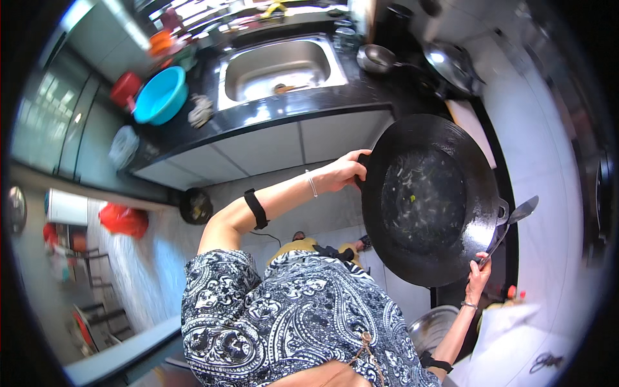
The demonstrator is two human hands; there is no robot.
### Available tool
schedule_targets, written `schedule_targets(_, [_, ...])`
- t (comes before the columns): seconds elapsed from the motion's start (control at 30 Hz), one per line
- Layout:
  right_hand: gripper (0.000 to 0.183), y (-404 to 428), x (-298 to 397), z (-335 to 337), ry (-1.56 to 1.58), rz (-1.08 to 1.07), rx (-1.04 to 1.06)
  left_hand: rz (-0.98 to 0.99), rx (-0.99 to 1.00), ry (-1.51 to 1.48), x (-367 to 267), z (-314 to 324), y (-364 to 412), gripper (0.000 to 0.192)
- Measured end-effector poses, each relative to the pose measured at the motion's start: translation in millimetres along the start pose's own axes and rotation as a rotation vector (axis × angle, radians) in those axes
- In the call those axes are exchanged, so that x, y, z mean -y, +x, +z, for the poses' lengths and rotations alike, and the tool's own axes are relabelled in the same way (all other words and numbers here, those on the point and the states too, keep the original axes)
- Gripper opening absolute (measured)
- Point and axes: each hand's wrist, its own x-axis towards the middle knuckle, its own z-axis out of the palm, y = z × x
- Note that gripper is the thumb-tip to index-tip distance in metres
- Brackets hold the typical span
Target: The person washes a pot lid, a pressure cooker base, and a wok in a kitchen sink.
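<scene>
My left hand point(346, 171) grips the dark handle of a large black wok point(375, 222) at its left side. Thin liquid point(423, 217) with pale scraps and one yellow-green bit point(412, 198) covers the wok's bottom. At the far right of the rim is a small loop handle point(503, 211). My right hand point(478, 272) is closed around the handle of a metal spatula point(523, 209), beside the wok's lower right rim. The spatula's blade points away from me, outside the wok. Whether my right fingers also touch the rim cannot be told.
A stainless steel sink point(280, 65) is set in the black counter point(290, 104) ahead. Left of it are a cloth point(199, 111), a turquoise basin point(161, 96) and a red container point(125, 88). A saucepan point(376, 59) and a domed metal lid point(449, 65) lie beyond the wok.
</scene>
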Motion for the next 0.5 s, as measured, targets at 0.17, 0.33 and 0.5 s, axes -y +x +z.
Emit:
schedule_targets(0.17, [0.028,-97,74,122,0.077,-0.159,0.178,0.188,-0.088,-0.05,-32,-115,-206,0.064])
schedule_targets(0.33, [0.024,-89,120,245,-0.044,-0.389,0.378,0.286,-0.355,-0.12,-44,-190,-323,0.064])
schedule_targets(0.5, [0.024,-66,155,357,0.015,-0.287,0.667,0.439,-0.44,-0.196,-33,-240,-374,0.054])
